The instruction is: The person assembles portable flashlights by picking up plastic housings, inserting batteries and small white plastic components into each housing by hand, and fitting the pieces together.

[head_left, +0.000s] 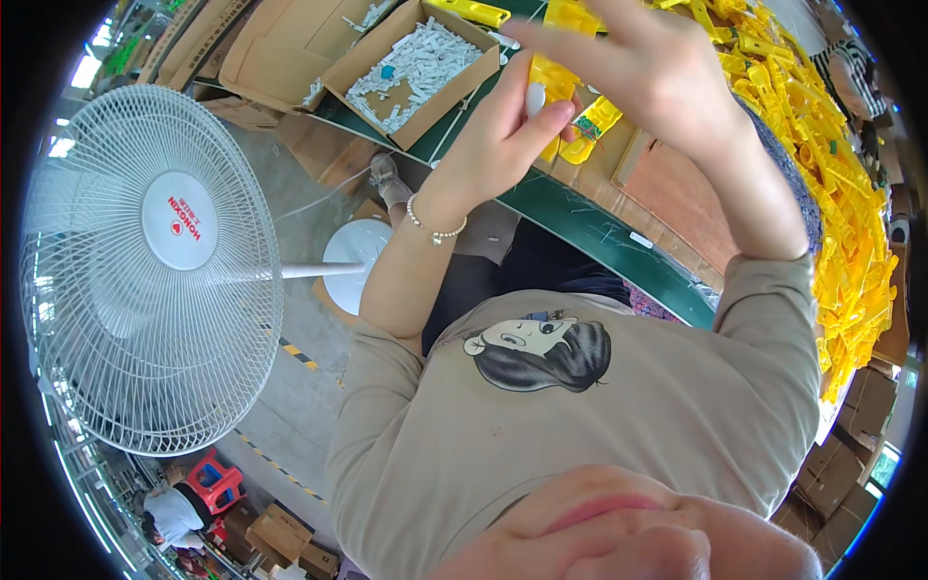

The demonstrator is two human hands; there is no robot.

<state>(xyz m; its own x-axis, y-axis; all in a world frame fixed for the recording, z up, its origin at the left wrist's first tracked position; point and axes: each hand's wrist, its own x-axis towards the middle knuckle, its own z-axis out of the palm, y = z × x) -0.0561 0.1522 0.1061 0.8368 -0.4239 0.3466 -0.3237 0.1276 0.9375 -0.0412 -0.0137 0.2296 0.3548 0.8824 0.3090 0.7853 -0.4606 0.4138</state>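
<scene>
My left hand, a beaded bracelet at its wrist, is closed on a small white rounded part between thumb and fingers. Beyond its thumb lies a yellow plastic housing with a small green circuit board and thin wires; whether the hand touches it I cannot tell. Above and to the right, my right hand is blurred by motion, its visible fingers stretched out and apart. Part of it is cut off by the top edge. A small white piece shows near its pointing fingertip, without clear contact.
A cardboard box of small white parts stands on the green table, left of my hands. Yellow plastic pieces are heaped at the right. A white standing fan is at my left. A brown board lies near the table edge.
</scene>
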